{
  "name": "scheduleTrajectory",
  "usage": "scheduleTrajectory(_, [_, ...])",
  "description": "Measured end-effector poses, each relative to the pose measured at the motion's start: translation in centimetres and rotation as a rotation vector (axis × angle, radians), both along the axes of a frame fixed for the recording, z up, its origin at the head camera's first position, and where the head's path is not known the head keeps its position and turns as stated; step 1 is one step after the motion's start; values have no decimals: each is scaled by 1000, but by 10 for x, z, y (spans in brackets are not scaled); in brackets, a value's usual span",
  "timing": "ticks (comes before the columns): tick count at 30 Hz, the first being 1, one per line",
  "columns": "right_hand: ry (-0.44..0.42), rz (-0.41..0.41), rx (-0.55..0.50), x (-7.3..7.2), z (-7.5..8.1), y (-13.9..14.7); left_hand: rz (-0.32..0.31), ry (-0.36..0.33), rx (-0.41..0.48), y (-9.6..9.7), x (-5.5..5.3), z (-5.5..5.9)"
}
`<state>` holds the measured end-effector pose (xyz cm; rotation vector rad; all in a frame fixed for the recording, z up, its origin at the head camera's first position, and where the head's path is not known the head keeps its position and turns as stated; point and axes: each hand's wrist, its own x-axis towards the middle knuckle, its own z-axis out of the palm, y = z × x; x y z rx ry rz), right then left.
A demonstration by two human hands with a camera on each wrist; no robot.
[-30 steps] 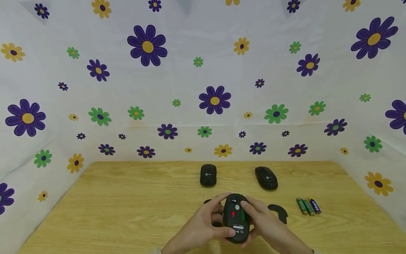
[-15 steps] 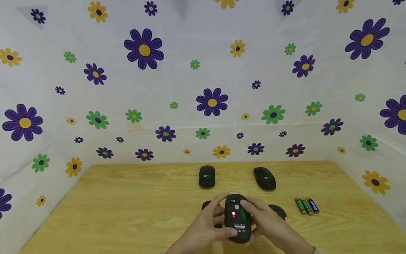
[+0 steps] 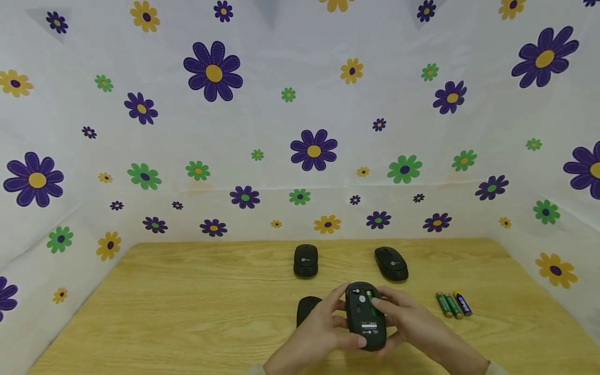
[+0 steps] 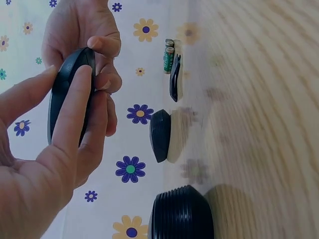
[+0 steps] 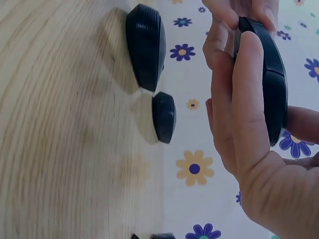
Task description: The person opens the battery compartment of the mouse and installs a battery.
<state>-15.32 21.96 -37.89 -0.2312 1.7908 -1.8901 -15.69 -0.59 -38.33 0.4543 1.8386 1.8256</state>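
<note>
A black computer mouse (image 3: 364,325), underside up, is held between both hands above the table. My left hand (image 3: 319,330) grips its left side, thumb on the lower underside. From the right, my right hand (image 3: 417,320) holds the other edge. Its thumb touches a green battery (image 3: 370,298) in the long slot near the right side, and covers part of it. The left wrist view shows the mouse (image 4: 62,94) edge-on, with fingers along its top shell. The same mouse (image 5: 274,89) is edge-on in the right wrist view.
Another black mouse (image 3: 307,308) lies partly behind the left hand. Farther back sit two more mice, one in the middle (image 3: 306,260) and one to the right (image 3: 391,263). Three batteries (image 3: 453,304) lie at the right. A thin black cover (image 4: 174,79) shows in the left wrist view.
Both hands and the mouse have shifted right and slightly up. The red light on its underside is now dark. More of the battery's upper end shows, and the right hand hides the loose cover.
</note>
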Motion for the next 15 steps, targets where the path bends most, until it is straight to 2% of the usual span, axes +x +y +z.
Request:
scheduleTrajectory(6, [33, -5, 42, -2, 1, 16, -11, -20, -1, 14, -3, -1])
scheduleTrajectory(11, [68, 22, 47, -4, 3, 27, -7, -25, 3, 25, -6, -3])
scheduleTrajectory(15, [77, 15, 116, -7, 2, 34, 8, -38, -2, 32, -9, -8])
